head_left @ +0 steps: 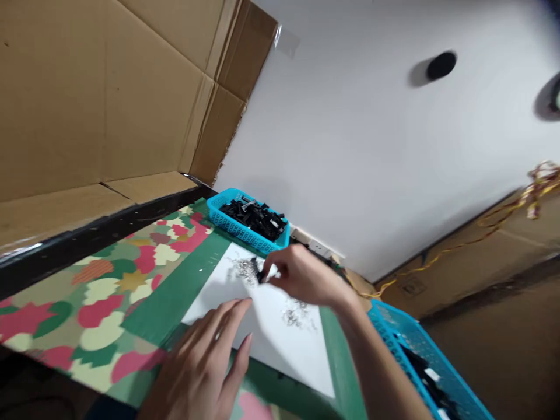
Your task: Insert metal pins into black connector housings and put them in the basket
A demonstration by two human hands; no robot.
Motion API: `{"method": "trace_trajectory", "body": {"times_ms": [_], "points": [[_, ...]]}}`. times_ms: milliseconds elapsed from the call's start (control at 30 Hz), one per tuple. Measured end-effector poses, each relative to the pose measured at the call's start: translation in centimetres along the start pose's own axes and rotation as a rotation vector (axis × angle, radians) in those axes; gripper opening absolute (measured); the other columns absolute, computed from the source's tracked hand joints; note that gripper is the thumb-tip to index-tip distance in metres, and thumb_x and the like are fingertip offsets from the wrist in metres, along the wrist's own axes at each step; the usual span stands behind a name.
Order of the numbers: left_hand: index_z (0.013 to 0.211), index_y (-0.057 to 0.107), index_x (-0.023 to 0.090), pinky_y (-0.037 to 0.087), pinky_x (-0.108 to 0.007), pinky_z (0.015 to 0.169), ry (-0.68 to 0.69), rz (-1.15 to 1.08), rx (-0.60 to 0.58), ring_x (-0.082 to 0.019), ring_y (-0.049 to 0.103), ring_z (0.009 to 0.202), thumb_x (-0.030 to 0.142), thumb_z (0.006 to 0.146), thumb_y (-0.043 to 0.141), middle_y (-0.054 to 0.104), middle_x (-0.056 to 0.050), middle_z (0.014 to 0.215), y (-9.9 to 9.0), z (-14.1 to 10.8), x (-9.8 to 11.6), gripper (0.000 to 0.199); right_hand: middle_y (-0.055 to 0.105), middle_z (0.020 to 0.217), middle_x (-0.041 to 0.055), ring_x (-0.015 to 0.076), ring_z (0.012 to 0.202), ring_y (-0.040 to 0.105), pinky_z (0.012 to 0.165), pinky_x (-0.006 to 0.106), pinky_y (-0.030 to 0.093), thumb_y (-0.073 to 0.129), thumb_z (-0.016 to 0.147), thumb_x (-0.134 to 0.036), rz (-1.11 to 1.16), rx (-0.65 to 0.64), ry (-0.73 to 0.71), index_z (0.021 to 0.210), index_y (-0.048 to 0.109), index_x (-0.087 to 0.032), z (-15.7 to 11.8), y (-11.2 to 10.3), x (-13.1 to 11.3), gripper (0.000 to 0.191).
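Note:
My right hand (293,271) pinches a small black piece (261,276) just over a white sheet (258,315); its exact kind is hard to make out. Close to that piece lies a scatter of tiny shiny metal bits (245,272). Another small scatter of bits (294,317) sits on the right part of the sheet, below my right wrist. At the sheet's near left edge is my left hand (203,361), fingers stretched out and apart, with nothing visible in it.
A blue basket (249,235) full of black plastic pieces stands behind the sheet. A second blue basket (396,318) with black pieces is at right. Under the sheet lies a green, patterned mat (161,286). Cardboard (153,87) walls the left; a power strip (317,247) runs along the wall.

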State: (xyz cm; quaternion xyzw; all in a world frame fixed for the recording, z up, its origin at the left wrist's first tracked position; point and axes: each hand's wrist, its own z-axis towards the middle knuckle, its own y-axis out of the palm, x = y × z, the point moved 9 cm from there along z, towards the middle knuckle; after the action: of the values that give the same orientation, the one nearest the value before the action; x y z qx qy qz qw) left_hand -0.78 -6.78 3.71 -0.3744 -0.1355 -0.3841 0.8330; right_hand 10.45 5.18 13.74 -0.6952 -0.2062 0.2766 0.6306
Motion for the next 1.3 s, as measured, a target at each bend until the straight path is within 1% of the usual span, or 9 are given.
{"method": "trace_trajectory", "body": {"times_ms": [133,300,400,467,533,667,900,1067,1300], "points": [[0.15,0.048,0.025,0.06,-0.037,0.084,0.047,0.115,0.039,-0.028,0.078,0.099,0.035,0.107,0.052,0.077,-0.01,0.123,1.2,-0.8,0.2,0.045,0.057,0.066,-0.0054,0.0075,0.055,0.043,0.052,0.024,0.031,0.078,0.087,-0.021,0.248,-0.167,0.006,0.101,0.078,-0.019,-4.2,3.0,-3.3,0.014],[0.141,0.05,0.026,0.059,-0.035,0.079,0.083,0.066,-0.052,-0.025,0.078,0.094,0.022,0.107,0.046,0.079,-0.007,0.11,2.3,-1.1,0.1,0.035,0.047,0.06,-0.0081,0.0088,0.054,0.033,0.049,0.025,0.027,0.075,0.095,-0.035,0.54,-0.158,0.138,0.099,0.075,-0.019,-5.9,5.6,-2.5,0.017],[0.132,0.056,0.027,0.056,-0.037,0.077,0.066,0.061,-0.109,-0.024,0.076,0.09,0.008,0.1,0.042,0.077,-0.005,0.103,2.5,-0.8,-0.5,0.04,0.047,0.061,-0.0069,0.0106,0.057,0.033,0.052,0.027,0.027,0.066,0.101,-0.046,0.599,-0.111,0.141,0.108,0.075,-0.019,-6.1,6.0,-0.2,0.029],[0.12,0.06,0.027,0.055,-0.037,0.075,0.051,0.052,-0.145,-0.024,0.074,0.086,0.01,0.097,0.047,0.075,-0.003,0.098,2.5,-0.5,-0.7,0.031,0.047,0.06,-0.007,0.0113,0.056,0.034,0.053,0.028,0.026,0.061,0.105,-0.047,0.517,-0.053,0.161,0.119,0.072,-0.019,-6.3,5.9,2.6,0.033],[0.111,0.062,0.027,0.053,-0.036,0.074,0.042,0.032,-0.166,-0.024,0.073,0.085,0.014,0.095,0.054,0.074,-0.002,0.096,2.3,-0.1,-0.7,0.022,0.041,0.059,-0.0069,0.0116,0.054,0.029,0.052,0.029,0.021,0.053,0.107,-0.043,0.371,0.09,0.266,0.11,0.074,-0.018,-6.9,5.3,6.3,0.033],[0.115,0.065,0.027,0.052,-0.038,0.079,0.02,0.057,-0.186,-0.025,0.072,0.091,0.016,0.097,0.057,0.075,-0.002,0.103,2.0,0.4,-0.4,0.022,0.04,0.061,-0.0059,0.0114,0.058,0.031,0.055,0.029,0.023,0.063,0.101,-0.038,0.394,0.127,0.278,0.097,0.076,-0.016,-7.6,6.9,9.6,0.026],[0.127,0.067,0.024,0.048,-0.048,0.089,-0.003,0.175,-0.242,-0.031,0.068,0.1,0.033,0.103,0.06,0.075,-0.006,0.109,2.2,0.5,0.2,0.026,0.05,0.064,-0.0036,0.0109,0.059,0.034,0.058,0.027,0.03,0.068,0.097,-0.035,0.503,0.089,0.199,0.094,0.079,-0.017,-7.4,9.0,9.4,0.022],[0.131,0.061,0.026,0.048,-0.049,0.094,-0.027,0.122,-0.273,-0.03,0.068,0.104,0.03,0.107,0.051,0.074,-0.007,0.114,2.2,0.4,0.2,0.027,0.066,0.073,0.0013,0.0132,0.064,0.048,0.064,0.029,0.036,0.066,0.098,-0.031,0.483,0.093,0.186,0.094,0.077,-0.018,-7.3,9.1,9.1,0.018],[0.12,0.058,0.028,0.052,-0.04,0.079,-0.072,0.043,-0.363,-0.027,0.068,0.091,0.031,0.107,0.052,0.071,-0.002,0.101,2.4,0.4,-0.1,0.015,0.074,0.082,0.0055,0.0213,0.086,0.06,0.086,0.036,0.04,0.058,0.103,-0.024,0.41,0.11,0.177,0.094,0.073,-0.02,-7.4,9.0,8.0,0.018]]}}
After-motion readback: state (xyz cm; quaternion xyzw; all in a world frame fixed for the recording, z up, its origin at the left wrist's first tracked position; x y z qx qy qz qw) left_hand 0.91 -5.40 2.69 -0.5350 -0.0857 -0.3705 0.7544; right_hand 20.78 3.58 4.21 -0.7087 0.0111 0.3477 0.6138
